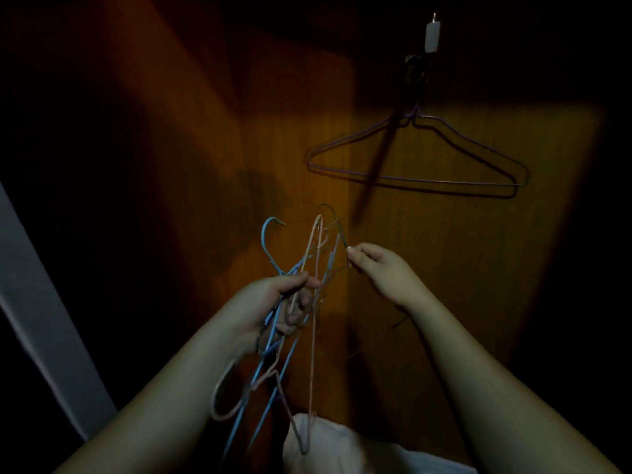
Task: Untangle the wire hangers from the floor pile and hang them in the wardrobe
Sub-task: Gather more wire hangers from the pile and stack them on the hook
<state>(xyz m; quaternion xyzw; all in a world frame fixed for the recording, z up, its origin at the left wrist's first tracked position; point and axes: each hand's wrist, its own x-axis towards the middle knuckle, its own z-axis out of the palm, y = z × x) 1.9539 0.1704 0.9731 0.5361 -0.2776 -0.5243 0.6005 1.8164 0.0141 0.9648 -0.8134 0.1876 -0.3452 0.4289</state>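
We are gripping the tangled hangers (290,323) in our left hand (273,302), raised before the wardrobe wall (260,107); our right hand (379,265) is pinching one dark hook; we should be easing it out slowly, keeping the bundle steady.

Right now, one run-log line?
left hand: grips hanger bundle | right hand: pinches one wire | purple hanger: hung on hook

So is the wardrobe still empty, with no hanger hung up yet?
No, one purple wire hanger already hangs from a hook on the wooden panel.
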